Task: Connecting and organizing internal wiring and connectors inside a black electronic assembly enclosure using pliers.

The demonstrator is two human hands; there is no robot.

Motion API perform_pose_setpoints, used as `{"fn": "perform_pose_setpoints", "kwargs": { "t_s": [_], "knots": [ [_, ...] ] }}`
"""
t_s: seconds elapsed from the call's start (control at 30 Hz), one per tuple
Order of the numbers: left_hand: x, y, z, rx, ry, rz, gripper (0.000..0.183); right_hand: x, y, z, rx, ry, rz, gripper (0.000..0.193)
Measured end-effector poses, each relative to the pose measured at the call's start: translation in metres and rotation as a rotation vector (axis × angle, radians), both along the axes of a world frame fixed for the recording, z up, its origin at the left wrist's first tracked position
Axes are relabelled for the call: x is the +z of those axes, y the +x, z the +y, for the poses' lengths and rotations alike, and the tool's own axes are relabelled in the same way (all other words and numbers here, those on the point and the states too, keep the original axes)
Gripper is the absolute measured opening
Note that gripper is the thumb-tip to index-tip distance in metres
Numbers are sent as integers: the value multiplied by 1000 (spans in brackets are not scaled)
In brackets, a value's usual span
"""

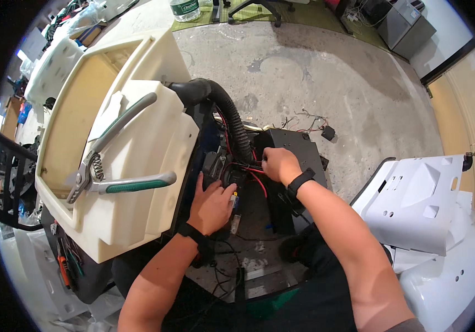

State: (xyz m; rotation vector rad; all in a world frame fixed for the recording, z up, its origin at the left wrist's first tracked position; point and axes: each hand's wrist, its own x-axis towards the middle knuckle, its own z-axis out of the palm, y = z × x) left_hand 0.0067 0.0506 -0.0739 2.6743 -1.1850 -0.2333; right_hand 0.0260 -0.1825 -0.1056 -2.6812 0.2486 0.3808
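My right hand [280,165] is closed, its fingertips pinched round the end of a thin black piece [253,164] that I cannot make out. Red wires [258,172] run close by it. Lower and to the left, my left hand [211,207] lies with fingers apart on a dark mechanical part [213,167], holding nothing. A ribbed black hose [232,119] comes down behind both hands from a cream plastic shell [143,221]. Beyond my right wrist stands a black metal box [295,143]. Pruning shears [138,182] with grey-green handles lie spread on the shell.
White molded panels [414,193] stand at the right. Loose wires with a small black block [327,133] lie on the concrete floor [353,94]. Orange-handled pliers [63,271] are at the lower left. Thin black cables [232,252] hang below my hands. A water bottle [185,8] stands far back.
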Motion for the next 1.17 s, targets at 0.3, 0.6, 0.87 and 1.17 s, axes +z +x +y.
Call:
{"fn": "perform_pose_setpoints", "kwargs": {
  "t_s": [0.3, 0.6, 0.87, 1.17],
  "knots": [
    [24, 2, 11, -63, -271, -48, 13, 11, -9, 14, -32, 71, -159, 36],
    [54, -39, -15, -397, -486, 55, 26, 132, -9, 27, -124, 621, -707, 32],
    [61, -44, -18, -422, -444, 68, 18, 264, 13, 114, 829, 56, -712, 97],
    [66, -26, -15, -373, -497, -35, 9, 283, 21, 147, 755, -449, -286, 94]
  ]
}}
